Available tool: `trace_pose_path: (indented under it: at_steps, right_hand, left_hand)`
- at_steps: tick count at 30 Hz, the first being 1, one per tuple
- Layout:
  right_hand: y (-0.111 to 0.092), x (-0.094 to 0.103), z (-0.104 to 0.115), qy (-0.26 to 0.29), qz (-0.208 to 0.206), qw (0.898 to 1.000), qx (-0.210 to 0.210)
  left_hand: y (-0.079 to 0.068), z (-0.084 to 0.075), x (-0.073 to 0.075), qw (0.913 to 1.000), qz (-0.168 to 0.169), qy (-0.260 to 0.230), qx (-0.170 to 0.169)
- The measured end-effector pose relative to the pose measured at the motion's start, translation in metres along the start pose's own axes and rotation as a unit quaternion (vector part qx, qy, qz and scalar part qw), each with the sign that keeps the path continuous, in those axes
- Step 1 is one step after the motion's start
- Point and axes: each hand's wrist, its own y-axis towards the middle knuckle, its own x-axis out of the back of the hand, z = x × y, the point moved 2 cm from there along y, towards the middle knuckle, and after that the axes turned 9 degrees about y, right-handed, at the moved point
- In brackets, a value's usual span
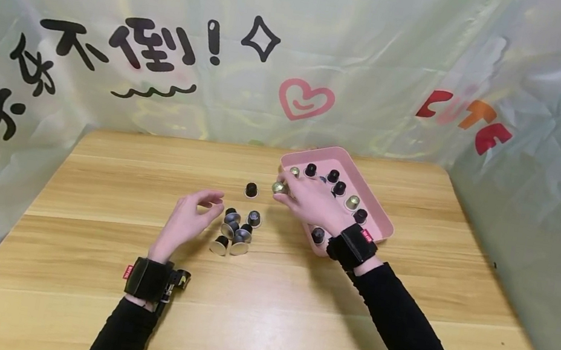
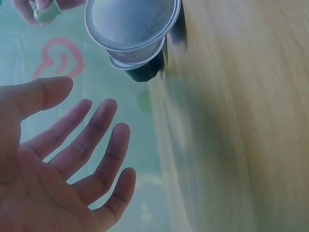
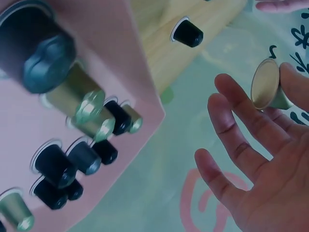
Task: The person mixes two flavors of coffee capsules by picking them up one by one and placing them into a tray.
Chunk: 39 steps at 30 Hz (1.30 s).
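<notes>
My right hand (image 1: 316, 200) is over the left side of the pink tray (image 1: 335, 156), pinching a pale gold-green coffee capsule (image 3: 266, 86) between thumb and fingers. Its flat foil lid faces the right wrist camera. My left hand (image 1: 189, 217), fingers relaxed and apart from the capsules, is just left of a small group of capsules (image 1: 239, 248). Some of these are stacked, with silvery lids (image 2: 133, 21) showing. A lone black capsule (image 1: 251, 190) stands upright between the group and the tray. My right hand hides part of the tray.
Inside the tray are several black, dark blue and gold-green capsules (image 1: 353, 202), spread about upright. The wooden table (image 1: 245, 328) ends at a printed cloth backdrop (image 1: 386, 63) behind and at the sides.
</notes>
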Motion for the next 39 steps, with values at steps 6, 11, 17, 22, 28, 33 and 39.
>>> trace_pose_path:
  at_steps: [6,11,17,22,28,33,39]
  right_hand:
    - [-0.018,0.010,-0.009,-0.001,-0.017,1.000,0.005]
    - [-0.033,0.017,-0.022,0.013,-0.029,0.999,0.001]
    - [-0.043,0.028,-0.037,0.043,-0.047,0.998,-0.006]
    - [-0.050,0.036,-0.047,0.067,-0.078,0.995,0.009]
    - [-0.057,0.042,-0.060,0.102,-0.096,0.990,0.019]
    - [-0.064,0.045,-0.071,0.115,-0.092,0.989,-0.011]
    - [-0.070,0.045,-0.084,0.109,-0.074,0.989,-0.060]
  left_hand:
    - [0.000,0.001,0.000,1.0000,-0.002,0.002,-0.004]
    - [0.001,0.002,0.000,1.0000,-0.003,0.001,-0.005]
    - [0.001,0.001,-0.001,1.0000,-0.004,0.000,-0.007]
    - [0.000,0.000,-0.001,1.0000,-0.004,0.001,-0.006]
    - [0.001,0.000,0.000,1.0000,-0.003,-0.003,-0.004]
    - [0.001,-0.001,0.000,1.0000,-0.003,-0.003,-0.003]
    - [0.001,-0.001,-0.001,1.0000,-0.005,0.007,-0.004]
